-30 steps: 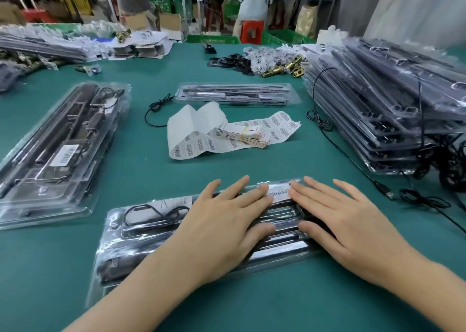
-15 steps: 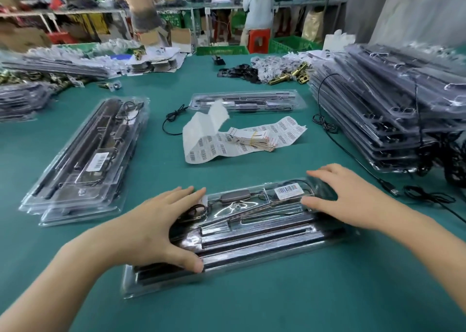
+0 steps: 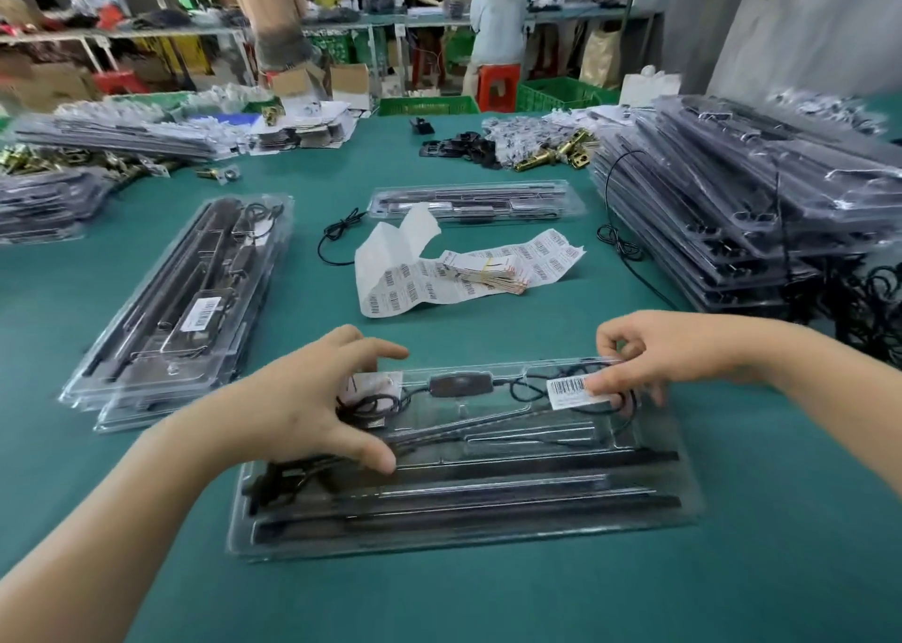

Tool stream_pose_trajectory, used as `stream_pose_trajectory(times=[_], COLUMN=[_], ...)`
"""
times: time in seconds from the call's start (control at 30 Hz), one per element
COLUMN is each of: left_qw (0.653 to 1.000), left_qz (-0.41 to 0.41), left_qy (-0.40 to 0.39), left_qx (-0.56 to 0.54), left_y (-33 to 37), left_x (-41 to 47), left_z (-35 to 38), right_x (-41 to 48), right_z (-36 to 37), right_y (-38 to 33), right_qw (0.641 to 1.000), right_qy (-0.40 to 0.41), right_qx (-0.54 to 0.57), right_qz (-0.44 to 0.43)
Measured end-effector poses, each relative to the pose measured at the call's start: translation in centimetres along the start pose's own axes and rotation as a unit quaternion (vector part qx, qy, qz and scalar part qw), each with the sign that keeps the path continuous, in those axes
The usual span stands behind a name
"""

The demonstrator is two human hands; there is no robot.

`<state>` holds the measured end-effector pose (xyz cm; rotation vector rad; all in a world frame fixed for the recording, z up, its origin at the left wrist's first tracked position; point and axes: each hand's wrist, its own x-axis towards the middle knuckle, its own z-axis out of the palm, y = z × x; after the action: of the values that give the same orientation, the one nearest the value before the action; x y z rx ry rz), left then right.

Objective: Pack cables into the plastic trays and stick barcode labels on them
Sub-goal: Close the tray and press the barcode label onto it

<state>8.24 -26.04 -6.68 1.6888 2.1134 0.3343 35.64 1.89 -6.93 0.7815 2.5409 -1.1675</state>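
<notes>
One tray (image 3: 488,542) lies gripped between left hand (image 3: 302,408) and right hand (image 3: 654,349).

Nothing legible — barcode labels (image 3: 568,388) on near tray (image 3: 463,542), left stack (image 3: 146,398) and loose sheets (image 3: 415,291) show bars only (digits blurred).

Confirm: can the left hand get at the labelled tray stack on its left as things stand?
Probably yes. Only bare green table lies between the left hand and the tray stack. The hand grips the front tray, so it must let go first.
</notes>
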Motion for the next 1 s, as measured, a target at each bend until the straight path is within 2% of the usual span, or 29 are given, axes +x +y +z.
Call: stream_pose_trajectory(times=[0.1,0.2,0.27,0.43,0.57,0.7,0.77,0.83,0.93,0.97,1.0], left_qw=[0.997,0.988,0.976,0.923,0.891,0.873,0.856,0.83,0.758,0.749,0.754], left_qz=[-0.035,-0.073,-0.076,0.001,0.062,0.081,0.083,0.088,0.078,0.061,0.038], left_qy=[0.054,0.02,0.028,0.207,0.289,0.31,0.319,0.331,0.335,0.328,0.318], left_qx=[-0.031,-0.137,-0.201,-0.323,-0.345,-0.368,-0.399,-0.441,-0.555,-0.573,-0.573], left_y=[-1.3,-3.4,-4.2,-3.7,-2.9,-2.8,-3.2,-3.6,-4.1,-4.1,-4.2], left_x=[-0.7,-2.3,-3.0,-3.0,-2.6,-2.5,-2.5,-2.4,-1.7,-1.3,-0.9], left_z=[-2.2,-3.5,-3.3,-2.8,-2.5,-1.3,-1.3,-1.7,-2.7,-2.8,-2.8], right_x=[-1.0,-1.9,-2.5,-4.0,-5.5,-6.7,-7.0,-7.4,-8.0,-8.4,-8.7], right_z=[-0.1,-0.1,0.1,-0.5,-0.8,-0.1,0.3,0.4,0.1,-0.2,-0.6], right_y=[0.8,1.5,1.7,0.6,-0.9,-1.5,-1.4,-1.8,-3.3,-4.0,-4.5], right_qw=[0.999,0.992,0.984,0.951,0.916,0.91,0.909,0.913,0.944,0.954,0.961], right_qy=[0.027,0.088,0.124,0.239,0.35,0.332,0.325,0.313,0.253,0.23,0.215], right_qx=[0.037,0.069,0.093,0.107,-0.036,-0.165,-0.19,-0.18,-0.096,-0.064,-0.046], right_qz=[-0.023,-0.053,-0.087,-0.163,-0.195,-0.187,-0.182,-0.189,-0.191,-0.181,-0.171])
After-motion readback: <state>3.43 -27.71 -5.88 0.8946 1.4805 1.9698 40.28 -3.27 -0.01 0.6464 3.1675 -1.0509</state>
